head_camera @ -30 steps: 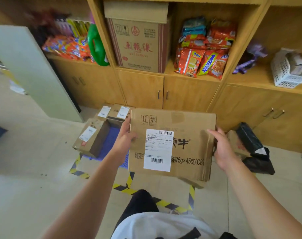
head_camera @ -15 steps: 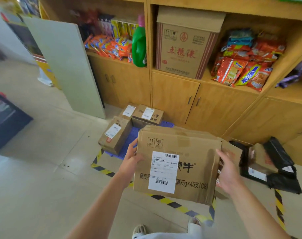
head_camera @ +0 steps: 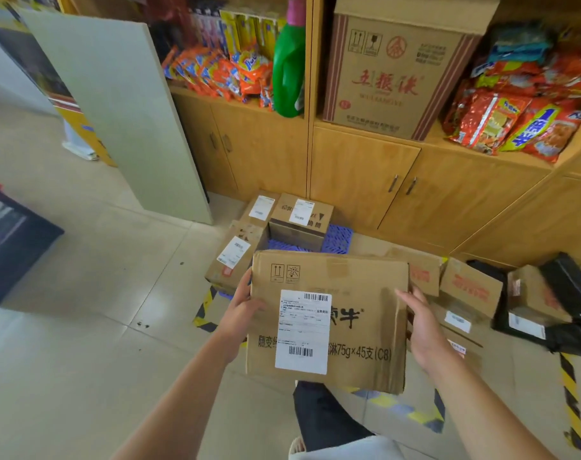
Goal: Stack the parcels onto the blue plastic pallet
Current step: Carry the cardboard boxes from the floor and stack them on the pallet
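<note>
Both hands carry one large carton (head_camera: 355, 287) between them. The left hand (head_camera: 241, 310) grips its left edge, thumb over the front face and fingers hidden behind. The right hand (head_camera: 422, 323) lies flat against the right edge with its fingers straight.

The carton is brown, worn and creased, and its broad face is tilted up toward the camera. It has a white shipping label (head_camera: 303, 332) with barcodes, black printed characters and handling symbols at the upper left. It hangs above the floor, just short of the blue plastic pallet (head_camera: 339, 239).

Three smaller labelled parcels (head_camera: 300, 220) crowd the pallet's left and rear, so only a patch of blue grid shows to their right. The held carton hides the near part.

Yellow-and-black tape (head_camera: 204, 307) marks the floor around the pallet. To the right lie more loose boxes (head_camera: 470, 287) and black mailer bags (head_camera: 568, 293).

Behind stands a wooden cabinet (head_camera: 362, 174). Its shelves hold a big printed carton (head_camera: 392, 71), a green bottle (head_camera: 287, 64) and snack packets (head_camera: 515, 121). A pale board (head_camera: 116, 107) leans at the left.
</note>
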`<action>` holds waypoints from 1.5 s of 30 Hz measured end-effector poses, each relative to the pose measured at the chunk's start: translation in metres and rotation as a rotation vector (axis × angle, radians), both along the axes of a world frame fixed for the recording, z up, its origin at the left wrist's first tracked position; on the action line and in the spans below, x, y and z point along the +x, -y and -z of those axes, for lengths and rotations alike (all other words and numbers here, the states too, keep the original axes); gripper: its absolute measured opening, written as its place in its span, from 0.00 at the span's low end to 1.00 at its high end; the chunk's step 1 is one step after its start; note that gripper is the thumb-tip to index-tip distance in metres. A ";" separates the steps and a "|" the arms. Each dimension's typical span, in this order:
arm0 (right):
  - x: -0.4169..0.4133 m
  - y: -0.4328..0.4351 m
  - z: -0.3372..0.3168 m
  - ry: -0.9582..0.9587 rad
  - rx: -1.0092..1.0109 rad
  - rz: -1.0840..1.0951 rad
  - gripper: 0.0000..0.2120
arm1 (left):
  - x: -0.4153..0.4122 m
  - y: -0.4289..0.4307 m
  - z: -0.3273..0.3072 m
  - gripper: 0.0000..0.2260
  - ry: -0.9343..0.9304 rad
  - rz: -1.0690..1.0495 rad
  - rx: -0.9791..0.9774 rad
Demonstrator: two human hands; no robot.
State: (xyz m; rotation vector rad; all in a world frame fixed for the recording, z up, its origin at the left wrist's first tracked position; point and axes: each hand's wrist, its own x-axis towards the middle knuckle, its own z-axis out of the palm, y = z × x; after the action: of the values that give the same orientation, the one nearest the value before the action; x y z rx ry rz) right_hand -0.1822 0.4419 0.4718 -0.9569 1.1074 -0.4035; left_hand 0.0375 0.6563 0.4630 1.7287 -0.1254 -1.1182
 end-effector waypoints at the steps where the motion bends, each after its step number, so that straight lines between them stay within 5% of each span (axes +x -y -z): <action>1: 0.011 0.007 0.007 -0.009 0.015 -0.008 0.15 | 0.009 0.005 0.002 0.28 -0.003 -0.013 0.025; 12: 0.125 0.050 0.069 -0.167 0.161 -0.096 0.32 | 0.110 0.038 0.039 0.26 -0.073 -0.205 0.225; 16: 0.144 0.048 0.086 -0.268 0.166 -0.081 0.42 | 0.137 0.049 0.065 0.13 -0.108 -0.174 0.219; 21: 0.168 0.040 0.126 -0.324 0.232 -0.016 0.19 | 0.188 0.066 0.116 0.31 -0.220 -0.005 0.322; 25: 0.202 0.037 0.165 -0.408 0.227 0.051 0.22 | 0.232 0.079 0.187 0.35 -0.227 0.101 0.376; 32: 0.263 0.057 0.311 -0.510 0.188 0.116 0.24 | 0.295 0.117 0.327 0.37 -0.215 0.175 0.416; 37: 0.297 0.079 0.417 -0.527 0.155 0.100 0.33 | 0.331 0.147 0.424 0.28 -0.157 0.263 0.392; 40: 0.318 0.096 0.471 -0.504 0.129 0.092 0.33 | 0.352 0.163 0.476 0.23 -0.075 0.321 0.340; 43: 0.329 0.108 0.525 -0.477 0.114 0.079 0.44 | 0.369 0.178 0.515 0.24 0.020 0.377 0.319; 45: 0.336 0.116 0.550 -0.468 0.098 0.100 0.39 | 0.377 0.185 0.533 0.27 0.097 0.416 0.352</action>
State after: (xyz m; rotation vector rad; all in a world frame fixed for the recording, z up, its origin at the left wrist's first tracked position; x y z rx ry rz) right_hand 0.1539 0.3257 -0.0779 -0.9352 1.5897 -0.2056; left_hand 0.4145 0.4708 -0.0702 2.1343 -0.3819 -1.4205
